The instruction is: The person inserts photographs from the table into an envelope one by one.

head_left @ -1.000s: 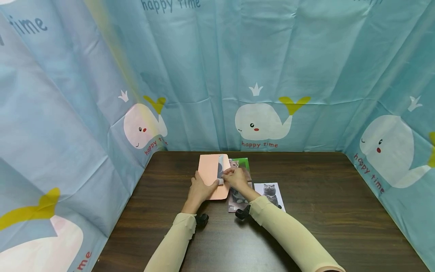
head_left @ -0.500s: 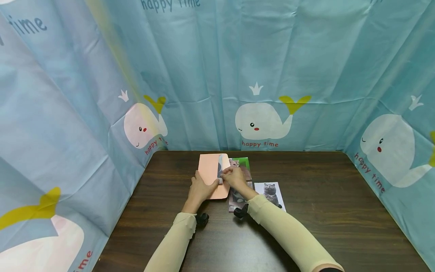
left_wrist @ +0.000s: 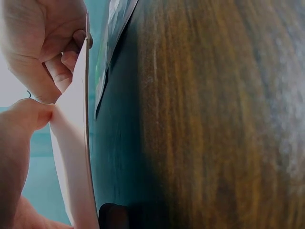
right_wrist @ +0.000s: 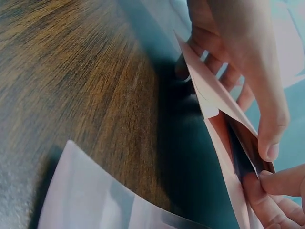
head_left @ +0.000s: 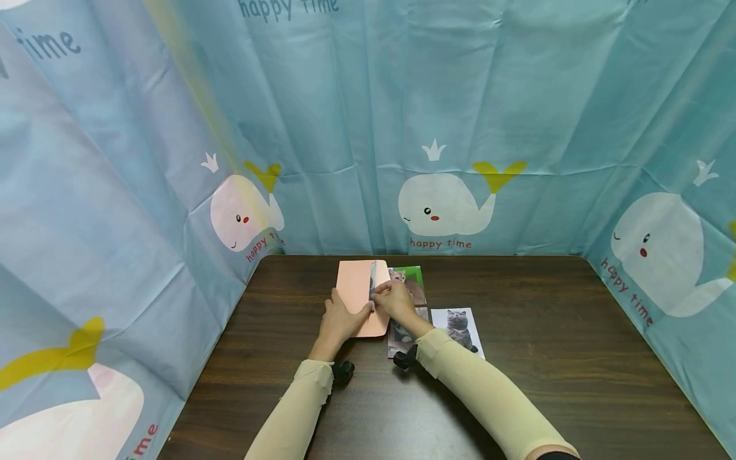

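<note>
A pink envelope (head_left: 353, 278) is held slightly above the dark table, its mouth facing right. My left hand (head_left: 338, 319) grips its lower left part, thumb on the front near the mouth and fingers behind. A photo card (head_left: 372, 273) sits mostly inside, with only a narrow strip showing at the mouth. At that strip, my right hand (head_left: 397, 301) pinches the card between thumb and fingers. The right wrist view shows the parted envelope mouth, the dark card (right_wrist: 239, 150) within it, and the right fingertips (right_wrist: 274, 181) at its edge.
Partly under the right hand and wrist lie two cat photos, one with a green background (head_left: 415, 278) and one lower down (head_left: 399, 345). A white-backed grey cat photo (head_left: 457, 326) lies to their right, by the right forearm. A whale-print curtain (head_left: 322, 211) surrounds the table.
The photo card has slid left, farther into the envelope, so its visible strip is narrower. My right hand has shifted slightly left with it; the left hand keeps its grip.
</note>
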A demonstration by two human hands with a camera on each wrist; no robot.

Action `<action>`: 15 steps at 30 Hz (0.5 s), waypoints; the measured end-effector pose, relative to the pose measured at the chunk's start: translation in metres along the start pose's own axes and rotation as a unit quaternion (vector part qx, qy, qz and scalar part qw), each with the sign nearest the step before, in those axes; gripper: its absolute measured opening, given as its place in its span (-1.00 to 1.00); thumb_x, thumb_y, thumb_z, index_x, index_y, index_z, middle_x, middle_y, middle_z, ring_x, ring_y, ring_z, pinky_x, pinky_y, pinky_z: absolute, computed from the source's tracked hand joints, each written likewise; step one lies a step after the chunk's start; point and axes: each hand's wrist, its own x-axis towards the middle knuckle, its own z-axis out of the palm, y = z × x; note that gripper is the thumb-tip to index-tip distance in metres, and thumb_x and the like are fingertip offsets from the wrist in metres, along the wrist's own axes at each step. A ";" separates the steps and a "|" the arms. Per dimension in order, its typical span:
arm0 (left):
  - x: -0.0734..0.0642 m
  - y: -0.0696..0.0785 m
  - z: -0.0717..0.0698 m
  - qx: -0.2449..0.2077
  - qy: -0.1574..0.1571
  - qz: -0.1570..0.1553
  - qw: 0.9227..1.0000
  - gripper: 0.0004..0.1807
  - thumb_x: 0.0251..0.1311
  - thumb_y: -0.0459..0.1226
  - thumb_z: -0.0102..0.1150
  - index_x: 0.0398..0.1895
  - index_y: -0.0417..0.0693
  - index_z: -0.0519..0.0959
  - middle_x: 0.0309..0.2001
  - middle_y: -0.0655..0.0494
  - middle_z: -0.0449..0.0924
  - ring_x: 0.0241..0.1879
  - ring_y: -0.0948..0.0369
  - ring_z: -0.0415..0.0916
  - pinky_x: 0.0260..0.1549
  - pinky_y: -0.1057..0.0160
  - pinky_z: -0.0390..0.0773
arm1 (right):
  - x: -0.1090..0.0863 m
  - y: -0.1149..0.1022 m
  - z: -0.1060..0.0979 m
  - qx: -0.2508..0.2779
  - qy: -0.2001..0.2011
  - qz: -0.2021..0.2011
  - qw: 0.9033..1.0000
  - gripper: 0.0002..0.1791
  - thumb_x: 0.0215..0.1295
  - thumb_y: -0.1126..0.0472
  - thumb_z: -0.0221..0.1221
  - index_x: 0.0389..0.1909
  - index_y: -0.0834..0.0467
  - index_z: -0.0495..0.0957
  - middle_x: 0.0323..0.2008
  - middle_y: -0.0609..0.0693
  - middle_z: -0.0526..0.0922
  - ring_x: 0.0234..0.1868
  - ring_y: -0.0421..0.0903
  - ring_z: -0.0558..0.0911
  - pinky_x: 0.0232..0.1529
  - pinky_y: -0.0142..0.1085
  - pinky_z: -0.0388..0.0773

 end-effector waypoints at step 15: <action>0.001 -0.001 0.000 0.001 0.000 0.002 1.000 0.35 0.20 0.31 0.37 0.69 -0.39 -0.06 0.43 -0.57 0.25 0.24 -0.46 0.51 0.18 -0.34 0.55 | 0.004 0.012 -0.008 0.063 -0.018 -0.046 0.997 -0.88 0.44 0.26 0.36 -0.27 0.24 0.79 -0.47 0.04 0.80 -0.53 -0.23 0.66 -0.52 -0.39 0.44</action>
